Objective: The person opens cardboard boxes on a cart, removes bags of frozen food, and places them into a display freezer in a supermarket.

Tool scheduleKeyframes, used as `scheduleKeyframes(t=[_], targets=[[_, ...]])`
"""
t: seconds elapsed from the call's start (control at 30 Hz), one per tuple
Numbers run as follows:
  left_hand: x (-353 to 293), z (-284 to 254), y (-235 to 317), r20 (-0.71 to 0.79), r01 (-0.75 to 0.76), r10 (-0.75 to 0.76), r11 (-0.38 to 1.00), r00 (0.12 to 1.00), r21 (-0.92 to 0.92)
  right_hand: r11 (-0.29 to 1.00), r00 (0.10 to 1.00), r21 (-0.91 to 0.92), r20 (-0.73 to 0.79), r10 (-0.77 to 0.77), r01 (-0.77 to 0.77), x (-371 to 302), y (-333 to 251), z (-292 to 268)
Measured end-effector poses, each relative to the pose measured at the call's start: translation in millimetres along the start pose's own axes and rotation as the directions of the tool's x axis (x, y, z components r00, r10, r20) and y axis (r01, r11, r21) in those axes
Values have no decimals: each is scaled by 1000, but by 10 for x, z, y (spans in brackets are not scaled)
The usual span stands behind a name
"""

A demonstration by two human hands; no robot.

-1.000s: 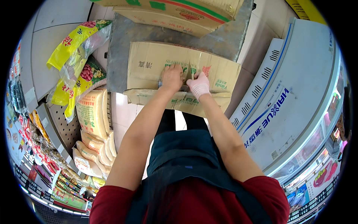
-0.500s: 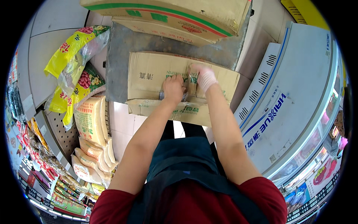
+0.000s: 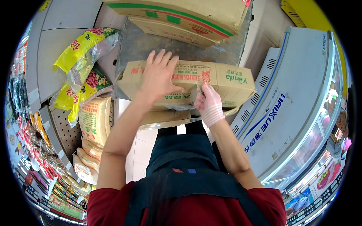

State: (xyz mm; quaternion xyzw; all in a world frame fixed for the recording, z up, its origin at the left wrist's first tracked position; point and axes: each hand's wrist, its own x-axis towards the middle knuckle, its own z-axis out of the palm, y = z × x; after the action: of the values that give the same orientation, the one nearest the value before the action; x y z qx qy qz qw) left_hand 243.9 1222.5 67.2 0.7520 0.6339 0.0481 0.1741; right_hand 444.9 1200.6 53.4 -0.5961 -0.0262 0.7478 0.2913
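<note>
A cardboard box (image 3: 222,73) with red and green print lies tilted before me, its near flaps hanging loose. Spread wide, the bare fingers of my left hand (image 3: 160,77) reach over the box's left half toward its far edge. Close to the middle, my right hand (image 3: 208,102), in a pale pink-striped glove, is closed in a pinch on what looks like a strip of packing tape (image 3: 198,86) at the box. The far end of that strip is hard to make out. A dark gap shows under the flaps, and the inside is mostly hidden.
Another large carton (image 3: 181,13) stands beyond on a grey metal platform (image 3: 145,41). Yellow plastic packs (image 3: 81,49) and stacked rice-like sacks (image 3: 94,116) are at the left, beside shelving. A long white-grey freezer (image 3: 286,94) borders the right side.
The box has tipped, bringing another printed side into view. My left hand has uncurled and shifted left and farther away. My gloved right hand has come nearer and is pinched.
</note>
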Motion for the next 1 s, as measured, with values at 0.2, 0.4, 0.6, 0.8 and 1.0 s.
scheduleKeyframes(t=[0.2,0.4,0.6,0.8,1.0], targets=[[-40,-149,308,137,78,-61,989,989,-126,982,973,-46,149,-177,185,-146,-64,-254],[-317,307,741,-60,174,-177,983,982,-59,856,929,-416,-65,-365,307,-225,38,-434],[-459,390,917,-121,184,-186,983,975,-28,596,883,-662,245,-402,455,-1036,-189,80],[-237,80,431,-47,31,-35,997,998,-76,-319,845,-938,278,-457,136,-847,-445,-98],[13,88,24,8,133,-133,991,991,-17,-22,962,-988,-141,-232,-151,292,347,-949]])
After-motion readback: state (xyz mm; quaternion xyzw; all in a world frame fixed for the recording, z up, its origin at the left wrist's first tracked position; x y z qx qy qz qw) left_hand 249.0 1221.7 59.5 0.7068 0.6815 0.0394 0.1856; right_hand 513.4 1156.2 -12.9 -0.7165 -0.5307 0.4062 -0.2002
